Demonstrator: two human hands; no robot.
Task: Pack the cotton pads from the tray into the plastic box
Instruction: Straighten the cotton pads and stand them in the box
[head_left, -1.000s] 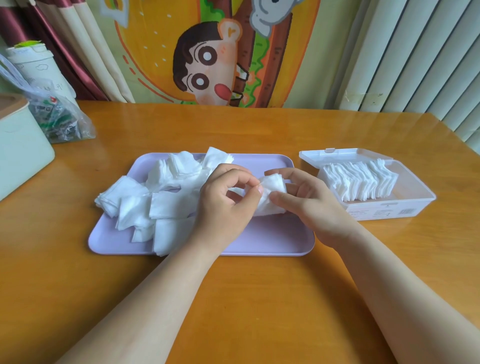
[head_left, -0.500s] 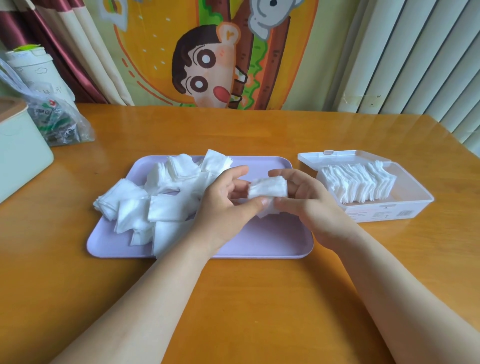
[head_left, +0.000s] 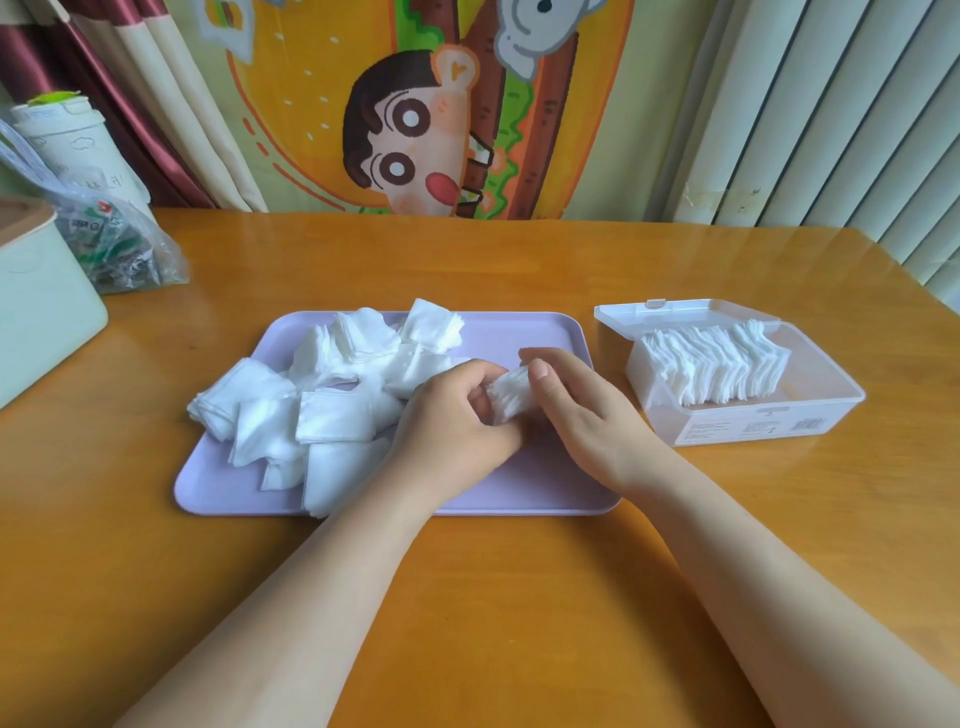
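both hands meet over the right half of the lilac tray (head_left: 545, 483); the left hand (head_left: 457, 421) curls its fingers round a small stack of cotton pads (head_left: 511, 396); the right hand (head_left: 587, 415) pinches the stack's other side, thumb on top; a loose heap of pads (head_left: 332, 395) fills the tray's left half; the clear plastic box (head_left: 753, 428), lid open, sits just right of the tray on the wooden surface (head_left: 519, 597), a row of pads (head_left: 717, 364) standing on edge inside

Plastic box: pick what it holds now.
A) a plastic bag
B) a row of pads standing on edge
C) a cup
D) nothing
B: the box holds a row of white pads standing on edge along its left side.
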